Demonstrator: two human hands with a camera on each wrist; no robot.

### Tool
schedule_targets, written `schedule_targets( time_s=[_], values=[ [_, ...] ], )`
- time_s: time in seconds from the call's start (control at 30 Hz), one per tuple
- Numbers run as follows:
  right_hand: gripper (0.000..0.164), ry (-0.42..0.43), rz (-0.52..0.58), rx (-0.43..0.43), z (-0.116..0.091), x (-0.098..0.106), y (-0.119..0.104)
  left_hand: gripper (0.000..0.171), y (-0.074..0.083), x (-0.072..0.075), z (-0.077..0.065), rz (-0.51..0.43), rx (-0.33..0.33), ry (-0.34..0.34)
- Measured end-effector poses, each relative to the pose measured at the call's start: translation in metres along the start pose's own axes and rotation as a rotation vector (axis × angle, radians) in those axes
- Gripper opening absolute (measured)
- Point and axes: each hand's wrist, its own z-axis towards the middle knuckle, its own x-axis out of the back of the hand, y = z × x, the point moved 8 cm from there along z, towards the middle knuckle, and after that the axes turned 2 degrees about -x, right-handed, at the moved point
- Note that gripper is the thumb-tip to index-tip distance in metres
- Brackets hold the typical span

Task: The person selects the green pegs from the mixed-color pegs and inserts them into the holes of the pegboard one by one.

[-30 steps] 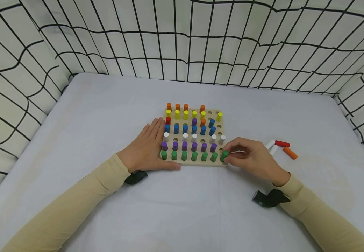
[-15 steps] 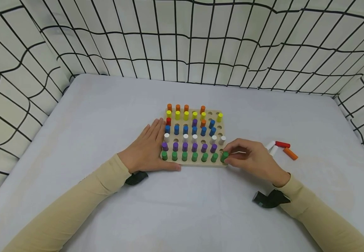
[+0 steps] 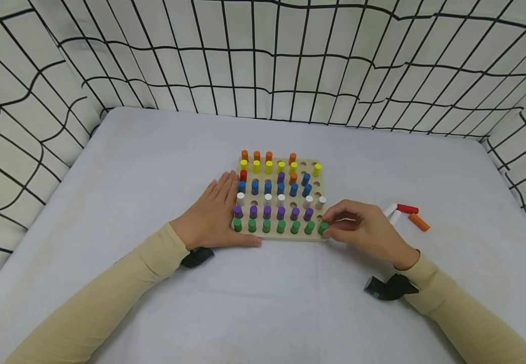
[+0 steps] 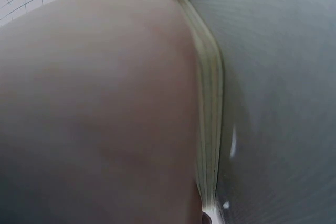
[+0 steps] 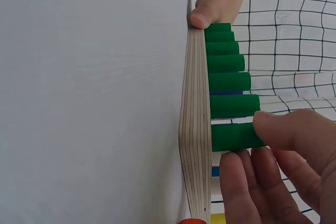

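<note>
A wooden pegboard (image 3: 299, 235) stands mid-table, filled with rows of coloured pegs. At its near right corner my right hand (image 3: 358, 225) pinches a green peg (image 5: 236, 137) between thumb and fingers; the peg stands upright at the end of the front green row and looks seated in its hole. Along the board's left edge lies my left hand (image 3: 212, 217), fingers straight and thumb stretched along the near edge. In the left wrist view that hand covers most of the picture, with only the board's layered side (image 4: 211, 93) showing beside it.
To the right of the board lie loose pegs: a red peg (image 3: 408, 208), an orange peg (image 3: 419, 222) and white pegs (image 3: 395, 217) partly behind my right hand. A black wire grid (image 3: 253, 65) rises around the table's back and sides.
The green peg in my right hand has gone slightly down and left, from a slight tilt to upright at the corner. My left hand has stayed in place.
</note>
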Motion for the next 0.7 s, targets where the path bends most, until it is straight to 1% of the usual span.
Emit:
schedule_targets(
  time_s=[0.23, 0.37, 0.53, 0.7],
  values=[
    [0.024, 0.032, 0.003, 0.01, -0.003, 0.007, -0.001, 0.146, -0.001, -0.004, 0.0, -0.005, -0.008, -0.006],
    [0.022, 0.083, -0.048, 0.046, -0.002, 0.016, -0.007, 0.146, -0.004, -0.006, -0.001, -0.005, -0.009, -0.012],
    [0.017, 0.156, -0.118, 0.084, 0.001, 0.035, -0.014, 0.146, -0.009, -0.009, -0.002, 0.016, -0.022, -0.035],
    [0.016, 0.24, -0.23, 0.053, 0.002, 0.062, -0.015, 0.139, -0.02, -0.008, -0.007, 0.069, -0.046, -0.078]
  ],
)
